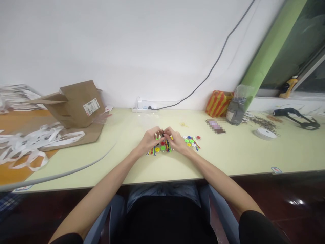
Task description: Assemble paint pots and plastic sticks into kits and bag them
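Left grip (149, 140) and right grip (176, 140) both clamp one small dark piece (163, 132).

Colored buttons (191, 142) just beside right hand (176, 140)

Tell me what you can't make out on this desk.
Head view:
Small dark piece: mostly hidden by the left hand and right hand.
Colored buttons: partly covered by the hands.
Phone: screen pixelated.
Shipping label: too small to read.
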The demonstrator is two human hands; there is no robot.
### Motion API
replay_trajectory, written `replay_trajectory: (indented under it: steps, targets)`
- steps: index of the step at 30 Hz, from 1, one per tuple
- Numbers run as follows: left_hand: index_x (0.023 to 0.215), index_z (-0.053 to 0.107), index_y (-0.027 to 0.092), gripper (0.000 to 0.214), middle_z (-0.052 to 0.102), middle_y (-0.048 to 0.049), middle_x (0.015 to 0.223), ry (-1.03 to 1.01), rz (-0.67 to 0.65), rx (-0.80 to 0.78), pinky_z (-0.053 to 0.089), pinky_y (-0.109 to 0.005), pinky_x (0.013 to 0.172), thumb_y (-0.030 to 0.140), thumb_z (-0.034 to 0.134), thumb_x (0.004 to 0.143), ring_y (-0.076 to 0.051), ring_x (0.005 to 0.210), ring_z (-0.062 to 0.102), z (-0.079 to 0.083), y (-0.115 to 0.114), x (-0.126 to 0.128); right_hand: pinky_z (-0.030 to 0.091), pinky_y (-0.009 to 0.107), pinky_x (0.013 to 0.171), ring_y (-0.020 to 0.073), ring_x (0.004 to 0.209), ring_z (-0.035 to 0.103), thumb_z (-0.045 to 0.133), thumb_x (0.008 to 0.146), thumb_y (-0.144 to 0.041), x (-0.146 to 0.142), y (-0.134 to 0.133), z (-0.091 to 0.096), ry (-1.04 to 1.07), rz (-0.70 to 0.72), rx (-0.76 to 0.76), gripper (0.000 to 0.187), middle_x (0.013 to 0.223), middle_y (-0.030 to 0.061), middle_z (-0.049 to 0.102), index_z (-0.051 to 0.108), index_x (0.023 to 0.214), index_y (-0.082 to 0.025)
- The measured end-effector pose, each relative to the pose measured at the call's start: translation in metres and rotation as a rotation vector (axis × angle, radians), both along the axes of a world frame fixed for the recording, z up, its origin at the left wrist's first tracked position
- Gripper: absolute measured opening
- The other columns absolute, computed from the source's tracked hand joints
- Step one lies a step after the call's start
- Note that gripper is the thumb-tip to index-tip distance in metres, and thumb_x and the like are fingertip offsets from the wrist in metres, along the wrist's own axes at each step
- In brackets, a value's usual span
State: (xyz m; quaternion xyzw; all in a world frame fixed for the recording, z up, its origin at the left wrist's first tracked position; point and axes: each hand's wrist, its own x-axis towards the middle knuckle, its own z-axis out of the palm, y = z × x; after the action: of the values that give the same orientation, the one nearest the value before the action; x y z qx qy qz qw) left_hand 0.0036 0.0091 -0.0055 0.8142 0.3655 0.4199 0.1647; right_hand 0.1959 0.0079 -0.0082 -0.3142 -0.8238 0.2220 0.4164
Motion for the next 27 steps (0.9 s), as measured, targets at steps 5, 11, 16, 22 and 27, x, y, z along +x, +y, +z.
replay_trajectory:
  steps: [5,11,16,22,27]
  targets:
    - [0.095,0.059,0.019,0.012,0.056,-0.0007,0.085,0.077,-0.025,0.07,0.045,-0.026,0.068,0.032,0.058,0.093,-0.014,0.075,0.053,0.002,0.0,0.001,0.047,0.028,0.067,0.0164,0.066,0.061,0.045,0.097,-0.039,-0.002,0.001,0.0,0.153,0.084,-0.101,0.016,0.076,0.0012,0.068,0.044,0.099,-0.023]
    - [0.1,0.056,0.02,0.01,0.058,-0.003,0.092,0.159,-0.044,0.112,0.045,-0.028,0.073,0.026,0.049,0.096,-0.016,0.082,0.056,0.004,-0.003,0.001,0.047,0.025,0.061,0.0142,0.065,0.061,0.05,0.095,-0.043,-0.006,0.005,-0.005,0.253,0.144,-0.211,0.021,0.076,-0.0011,0.065,0.042,0.097,-0.024]
    - [0.105,0.048,0.021,0.015,0.061,-0.0034,0.089,0.234,-0.037,0.027,0.045,-0.031,0.07,0.033,0.041,0.1,-0.018,0.076,0.058,0.003,-0.01,0.006,0.04,0.021,0.049,0.012,0.053,0.056,0.051,0.094,-0.052,-0.004,0.002,0.002,0.294,0.25,-0.377,0.03,0.065,-0.005,0.061,0.039,0.096,-0.024]
    - [0.1,0.043,0.021,0.017,0.059,-0.0054,0.089,0.268,-0.051,-0.027,0.044,-0.033,0.073,0.035,0.033,0.102,-0.019,0.076,0.057,0.006,-0.014,0.008,0.033,0.021,0.045,0.0088,0.042,0.036,0.048,0.095,-0.058,-0.003,0.001,0.002,0.342,0.247,-0.421,0.037,0.05,-0.0108,0.041,0.036,0.083,-0.025]
    - [0.101,0.043,0.022,0.019,0.056,-0.0023,0.087,0.216,0.006,-0.041,0.041,-0.032,0.074,0.035,0.03,0.103,-0.017,0.073,0.054,0.009,-0.01,-0.004,0.039,0.024,0.053,0.0109,0.049,0.042,0.05,0.094,-0.057,0.011,0.016,0.01,0.424,0.161,-0.299,0.037,0.056,-0.0071,0.046,0.04,0.082,-0.024]
